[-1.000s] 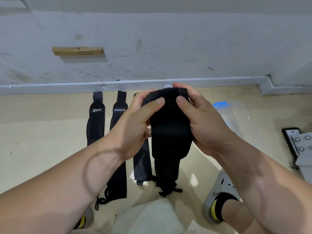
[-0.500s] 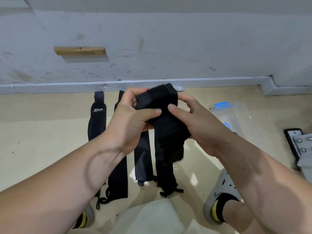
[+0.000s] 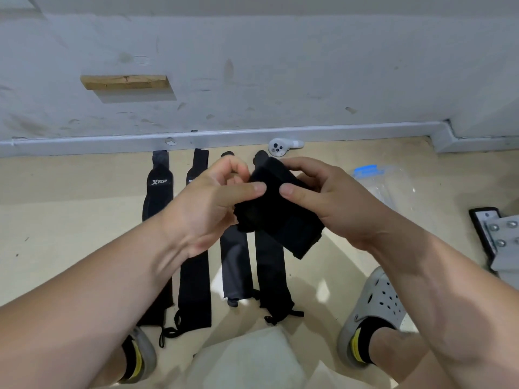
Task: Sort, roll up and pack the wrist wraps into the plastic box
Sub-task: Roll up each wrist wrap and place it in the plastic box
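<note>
- At centre frame, above the floor: left hand and right hand both pinch a partly rolled black wrist wrap, thumbs on top.
- Handling, as judged: soft, light fabric that is likely to spring open. Best held at the roll's core and its loose tail.
- Lower centre: four flat wraps lie side by side on the floor.
- Right of centre: clear plastic box with a blue clip; contents hard to make out.
- Hidden: the roll's inner end, behind the fingers.
</note>
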